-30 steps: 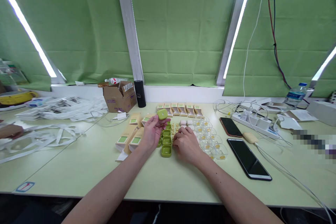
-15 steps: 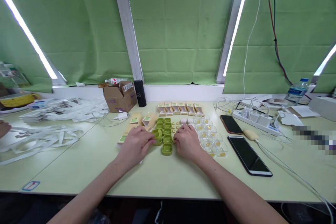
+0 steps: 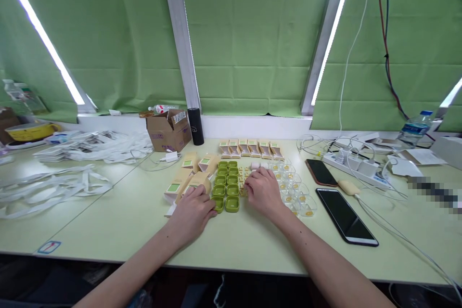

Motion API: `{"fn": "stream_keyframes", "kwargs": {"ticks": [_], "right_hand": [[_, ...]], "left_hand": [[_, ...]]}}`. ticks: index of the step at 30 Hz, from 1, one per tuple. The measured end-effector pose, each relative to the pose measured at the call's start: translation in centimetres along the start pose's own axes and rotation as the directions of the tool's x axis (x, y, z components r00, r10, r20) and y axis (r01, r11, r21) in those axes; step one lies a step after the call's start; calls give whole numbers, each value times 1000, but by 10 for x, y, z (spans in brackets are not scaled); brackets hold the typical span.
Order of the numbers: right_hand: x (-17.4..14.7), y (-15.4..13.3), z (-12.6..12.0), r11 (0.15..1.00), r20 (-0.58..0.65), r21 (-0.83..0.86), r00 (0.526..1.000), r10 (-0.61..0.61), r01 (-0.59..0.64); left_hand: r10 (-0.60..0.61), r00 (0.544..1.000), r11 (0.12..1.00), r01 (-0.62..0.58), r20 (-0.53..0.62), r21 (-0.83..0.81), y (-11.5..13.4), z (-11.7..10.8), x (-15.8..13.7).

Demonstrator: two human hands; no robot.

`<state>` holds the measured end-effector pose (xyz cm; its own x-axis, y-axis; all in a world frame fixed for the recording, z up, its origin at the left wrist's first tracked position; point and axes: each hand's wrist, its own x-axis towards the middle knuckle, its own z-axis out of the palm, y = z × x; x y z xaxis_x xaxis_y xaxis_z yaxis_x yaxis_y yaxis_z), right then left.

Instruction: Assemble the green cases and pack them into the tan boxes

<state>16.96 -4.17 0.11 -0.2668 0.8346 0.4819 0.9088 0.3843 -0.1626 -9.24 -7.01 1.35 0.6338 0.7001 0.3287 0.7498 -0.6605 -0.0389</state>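
Note:
Small square green boxes point(image 3: 233, 179) stand open in two columns in the middle of the table. My left hand point(image 3: 193, 211) has its fingers closed on the front-left green box point(image 3: 218, 204), which sits level with its neighbour. To the right of the columns lie small yellowish pieces point(image 3: 246, 174) in rows. Over the near end of those rows is my right hand point(image 3: 263, 190), fingers bent and pinched together; whatever they hold is hidden. Clear plastic covers point(image 3: 296, 187) with yellow spots lie just right of that hand. Cream-coloured cartons point(image 3: 176, 186) lie beyond my left hand.
A row of small open cartons point(image 3: 251, 149) stands at the back. Two phones point(image 3: 346, 216) and a white power strip point(image 3: 357, 169) with cables lie right. White straps point(image 3: 54, 185), a cardboard box point(image 3: 169, 134) and a black bottle point(image 3: 195, 126) are on the left.
My left hand has moved towards me, bringing the tilted green box down flat at the front of the left column. My right hand stays by the small pieces. The co-worker's hand has left the view.

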Motion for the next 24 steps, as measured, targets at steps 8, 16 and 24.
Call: {"fn": "stream_keyframes", "kwargs": {"ticks": [8,16,24], "right_hand": [[0,0,-3,999,-25,39,999,21,-20],[2,6,-1,998,-107,45,993,56,-52],[7,22,-12,982,-199,100,964,177,-160]], "left_hand": [[-43,997,999,42,-59,-4,-1,-3,2],[-179,872,983,137,-455,-123,-16,-26,40],[-299,749,953,198,-592,-230,-34,-19,101]]}}
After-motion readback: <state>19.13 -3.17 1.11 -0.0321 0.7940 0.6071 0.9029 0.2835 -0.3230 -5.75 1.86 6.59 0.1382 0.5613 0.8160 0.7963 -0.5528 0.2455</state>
